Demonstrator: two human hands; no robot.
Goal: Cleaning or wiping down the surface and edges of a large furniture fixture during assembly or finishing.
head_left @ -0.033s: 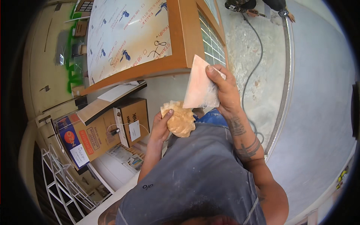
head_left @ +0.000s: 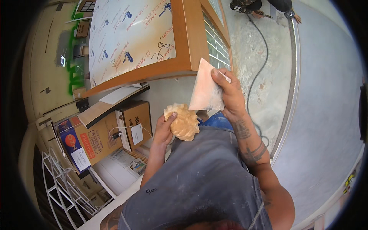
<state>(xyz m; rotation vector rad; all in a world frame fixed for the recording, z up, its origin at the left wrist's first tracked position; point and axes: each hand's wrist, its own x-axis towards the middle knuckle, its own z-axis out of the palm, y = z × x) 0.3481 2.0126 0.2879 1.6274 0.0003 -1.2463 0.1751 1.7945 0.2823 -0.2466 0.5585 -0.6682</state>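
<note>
My left hand (head_left: 165, 128) grips a round tan pad with a ruffled edge (head_left: 184, 124), thumb on top, in front of my waist. Its fingers are hidden behind it. Higher and to the right, my right hand (head_left: 230, 90) is closed on a flat, pale pink four-sided piece (head_left: 206, 88), the thumb pressed on its face. White dust marks its lower right side; I cannot tell whether it is a sheet or a thin slab. The piece's lower left corner comes near the pad's upper right rim.
Ahead stands a wooden-framed cabinet (head_left: 188, 34) with a film-covered panel. Cardboard boxes (head_left: 138, 120) and a white metal rack (head_left: 63, 188) lie left. A dark cable (head_left: 264, 57) runs along the floor to the right, beside a grey panel (head_left: 322, 96). Another person's hand (head_left: 297, 18) is at the top right.
The pink piece has shifted very slightly right in my right hand, its top corner a little lower. My left hand and the pad have hardly moved.
</note>
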